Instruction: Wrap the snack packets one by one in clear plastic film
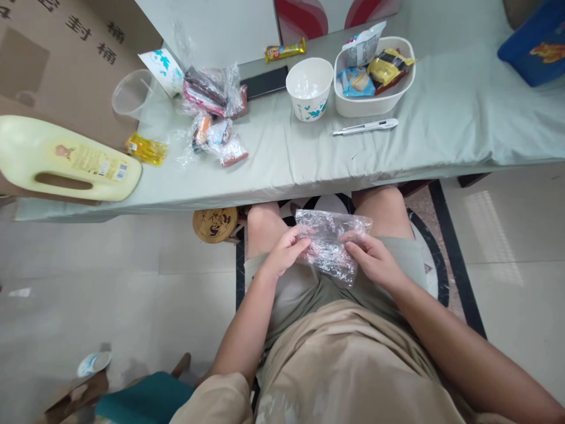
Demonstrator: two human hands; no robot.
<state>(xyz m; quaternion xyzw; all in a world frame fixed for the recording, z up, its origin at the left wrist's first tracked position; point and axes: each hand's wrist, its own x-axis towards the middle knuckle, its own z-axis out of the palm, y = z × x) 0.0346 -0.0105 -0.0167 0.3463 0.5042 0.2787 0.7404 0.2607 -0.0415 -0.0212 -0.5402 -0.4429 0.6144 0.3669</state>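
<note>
Left hand and right hand pinch crumpled clear plastic over the lap; at one o'clock, a white tub holds wrapped snacks. The tub stands on a cloth-covered tabletop; floor tiles show at eight.

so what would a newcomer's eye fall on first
Probably the shiny clear plastic held between the left hand and right hand in front of the table. Then the big yellow bottle at the table's left end, and the white tub of wrapped snacks right of the paper cup.
</note>
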